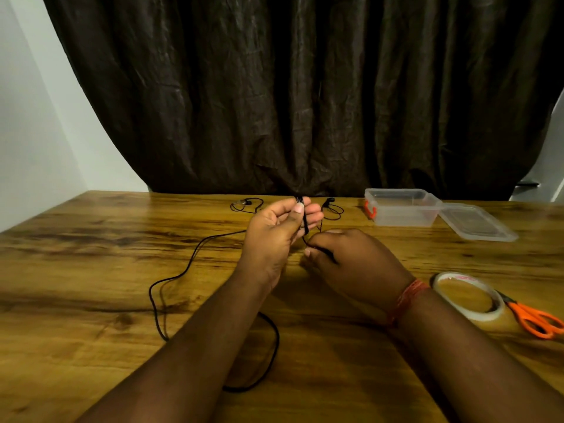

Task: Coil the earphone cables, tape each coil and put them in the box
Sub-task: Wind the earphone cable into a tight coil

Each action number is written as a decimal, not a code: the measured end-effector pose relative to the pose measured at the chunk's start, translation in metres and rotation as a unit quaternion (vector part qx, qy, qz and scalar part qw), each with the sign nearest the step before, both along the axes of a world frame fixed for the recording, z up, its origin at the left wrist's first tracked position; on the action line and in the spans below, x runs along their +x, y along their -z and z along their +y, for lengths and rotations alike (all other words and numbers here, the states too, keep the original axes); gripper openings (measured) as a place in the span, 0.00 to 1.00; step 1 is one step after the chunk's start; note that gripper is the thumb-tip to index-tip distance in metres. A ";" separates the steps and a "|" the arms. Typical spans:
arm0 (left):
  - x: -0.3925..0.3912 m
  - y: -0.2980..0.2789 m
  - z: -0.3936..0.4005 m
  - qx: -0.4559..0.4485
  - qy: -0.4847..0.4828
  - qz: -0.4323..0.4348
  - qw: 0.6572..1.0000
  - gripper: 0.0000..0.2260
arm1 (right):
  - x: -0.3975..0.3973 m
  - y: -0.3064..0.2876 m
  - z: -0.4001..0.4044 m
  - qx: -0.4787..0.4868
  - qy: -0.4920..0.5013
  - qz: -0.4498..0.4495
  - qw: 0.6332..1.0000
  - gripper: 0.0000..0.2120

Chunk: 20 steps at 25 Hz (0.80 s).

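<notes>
My left hand (276, 230) is raised palm-up over the middle of the table, with turns of a black earphone cable (189, 264) wound round its fingers and the thumb pressed on them. My right hand (351, 261), just to its right, pinches the same cable below the coil. The loose length trails left across the wooden table (91, 239) and loops back under my left forearm. A second black earphone (247, 204) lies at the far edge. The clear plastic box (399, 209) stands open at the far right, its lid (476, 224) beside it.
A roll of clear tape (470, 296) lies by my right wrist, with orange-handled scissors (534, 319) just right of it. An earbud and thin wires (331, 207) lie behind my hands. A dark curtain (305, 102) hangs behind the table.
</notes>
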<state>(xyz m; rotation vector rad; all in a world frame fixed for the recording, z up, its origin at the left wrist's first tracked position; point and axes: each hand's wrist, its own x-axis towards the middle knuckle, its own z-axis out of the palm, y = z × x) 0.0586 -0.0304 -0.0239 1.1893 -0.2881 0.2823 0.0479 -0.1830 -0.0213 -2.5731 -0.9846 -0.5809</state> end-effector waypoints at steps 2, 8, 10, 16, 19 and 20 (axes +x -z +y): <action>-0.001 0.003 -0.002 0.064 -0.009 0.007 0.998 0.08 | -0.002 -0.008 -0.005 0.041 -0.001 -0.022 0.999 0.09; 0.000 0.011 -0.008 0.122 0.032 0.037 0.991 0.07 | 0.000 -0.017 -0.015 0.081 0.034 -0.088 0.992 0.04; -0.001 0.009 -0.008 0.127 0.057 0.035 0.990 0.07 | 0.001 -0.018 -0.016 0.088 0.050 -0.096 0.990 0.03; -0.007 0.004 -0.006 0.178 0.090 0.040 0.979 0.09 | 0.006 -0.014 -0.019 0.101 0.066 -0.108 0.987 0.03; -0.010 0.004 -0.007 0.165 0.126 0.049 0.977 0.10 | 0.012 -0.012 -0.022 0.160 0.059 -0.100 0.980 0.02; -0.011 0.003 -0.006 0.143 0.135 0.048 0.979 0.10 | 0.015 -0.010 -0.021 0.181 0.056 -0.089 0.978 0.02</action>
